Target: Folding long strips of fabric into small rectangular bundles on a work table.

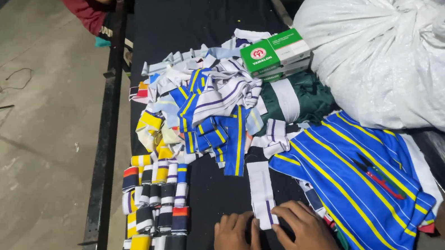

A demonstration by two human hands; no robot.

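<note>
Left hand [237, 241] and right hand [306, 232] pinch near end of white rib strip [260, 191], flat at table's [193, 21] near edge, between folded strips [153, 207] and blue striped fabric [353, 177]. Step: smoothing strip; next likely needs square fold.

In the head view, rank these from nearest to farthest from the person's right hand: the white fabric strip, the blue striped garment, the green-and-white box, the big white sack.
From the right hand:
1. White fabric strip, touched at its near end, just left.
2. Blue striped garment, right beside the hand.
3. Green-and-white box, far up the table.
4. Big white sack, far right; close to the box's rank.
</note>
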